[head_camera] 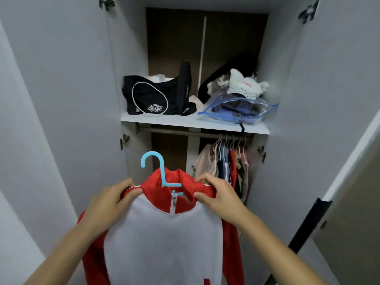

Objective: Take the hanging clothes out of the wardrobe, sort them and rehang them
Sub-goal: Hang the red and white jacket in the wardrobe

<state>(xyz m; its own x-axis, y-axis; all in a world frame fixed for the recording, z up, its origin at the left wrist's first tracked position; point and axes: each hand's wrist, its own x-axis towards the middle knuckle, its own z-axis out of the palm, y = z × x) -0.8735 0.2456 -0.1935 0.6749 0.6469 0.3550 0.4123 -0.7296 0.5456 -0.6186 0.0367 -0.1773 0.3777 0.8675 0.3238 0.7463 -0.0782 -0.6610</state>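
— Two hands are seen low in the frame. What is held?

— A jacket [164,239], red with a white front, is held up on a blue hanger [162,171] at lower centre, in front of the open wardrobe [273,68]. The left hand [107,204] is closed on the left shoulder, the red cloth pinched between thumb and curled fingers. The right hand [220,194] is closed on the right shoulder beside the collar, pinched the same way. The hook is seen free above the collar, clear of the rail [176,130].

— And what is shown inside?

— A bunch of clothes [224,163] is hung at the right end of the rail, right of centre, on pink and pale hangers; the rail's left part is bare. On the shelf [185,120] above, a black bag [152,97] is set at the left, and a clear bag [238,110] of folded cloth lies at the right with a white hat [246,85] on top. Both doors are swung wide at the frame's edges.
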